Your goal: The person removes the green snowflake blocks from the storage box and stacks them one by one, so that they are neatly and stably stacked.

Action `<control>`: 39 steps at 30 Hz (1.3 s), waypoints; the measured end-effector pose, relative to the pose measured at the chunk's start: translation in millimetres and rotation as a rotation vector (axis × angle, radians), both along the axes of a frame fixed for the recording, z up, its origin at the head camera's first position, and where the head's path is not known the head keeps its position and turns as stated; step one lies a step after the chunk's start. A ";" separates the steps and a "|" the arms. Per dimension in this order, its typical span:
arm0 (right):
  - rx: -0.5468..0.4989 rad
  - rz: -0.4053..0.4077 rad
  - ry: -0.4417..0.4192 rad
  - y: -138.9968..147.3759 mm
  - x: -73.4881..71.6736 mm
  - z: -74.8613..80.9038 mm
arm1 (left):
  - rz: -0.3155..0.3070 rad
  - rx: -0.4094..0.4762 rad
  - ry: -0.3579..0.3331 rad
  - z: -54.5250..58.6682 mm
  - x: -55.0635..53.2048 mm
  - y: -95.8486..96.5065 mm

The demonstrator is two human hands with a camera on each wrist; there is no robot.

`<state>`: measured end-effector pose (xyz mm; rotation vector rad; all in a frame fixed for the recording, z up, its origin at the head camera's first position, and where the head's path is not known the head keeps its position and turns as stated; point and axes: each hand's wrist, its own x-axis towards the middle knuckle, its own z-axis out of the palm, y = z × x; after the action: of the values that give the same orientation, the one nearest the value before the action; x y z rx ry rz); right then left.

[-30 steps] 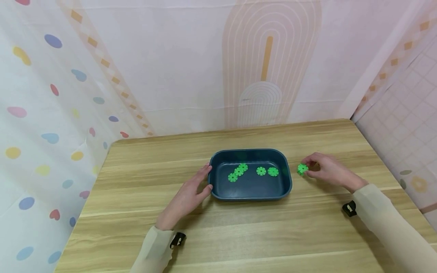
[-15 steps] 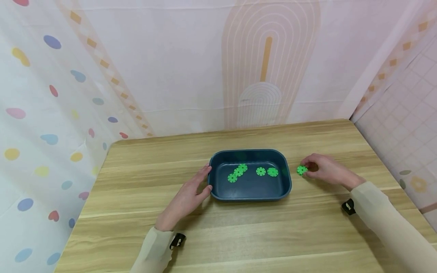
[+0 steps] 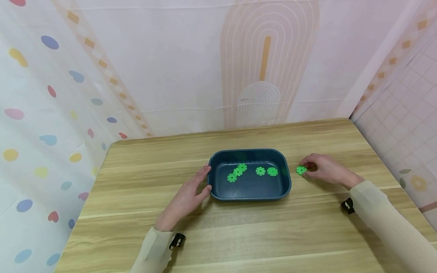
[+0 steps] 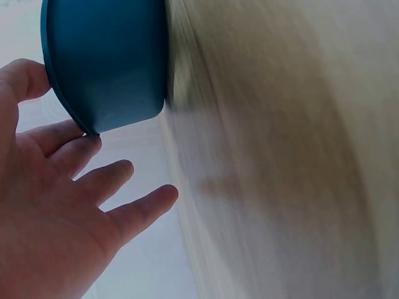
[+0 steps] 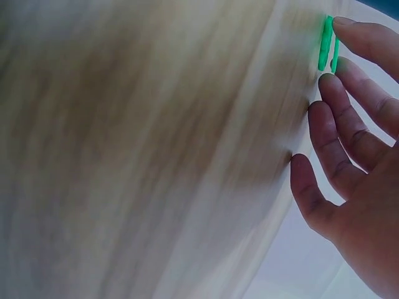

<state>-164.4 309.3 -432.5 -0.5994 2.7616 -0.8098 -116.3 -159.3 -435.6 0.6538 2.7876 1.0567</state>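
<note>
A dark blue rectangular plastic basin (image 3: 252,193) stands mid-table, with several green notched snowflake discs (image 3: 260,171) lying in it, some overlapping. My left hand (image 3: 184,199) rests its thumb and fingertips on the basin's left rim, fingers extended; the left wrist view shows the fingertips right at the rim of the basin (image 4: 109,62). To the right of the basin, my right hand (image 3: 326,169) pinches a green snowflake disc (image 3: 301,170) between thumb and index finger. Seen edge-on in the right wrist view, that thin disc (image 5: 335,55) sits just over a thicker green layer (image 5: 325,43) at the tabletop.
The wood-grain table (image 3: 239,231) carries the basin and both hands. A patterned curtain (image 3: 177,68) hangs behind the table's far edge and along the left. Black straps (image 3: 177,240) show at both wrists.
My right hand has lowered the green disc slightly; it was tilted with another disc edge showing beneath, and now lies flatter near the tabletop. The left hand and basin keep their places.
</note>
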 end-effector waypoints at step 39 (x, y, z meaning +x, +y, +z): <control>0.013 -0.028 0.001 -1.6 -2.6 -2.9 | 0.001 -0.008 -0.009 1.1 -0.3 -0.4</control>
<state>-167.0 307.7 -435.4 -0.5605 2.7793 -0.7969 -116.6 -159.7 -434.5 0.6451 2.7834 1.0454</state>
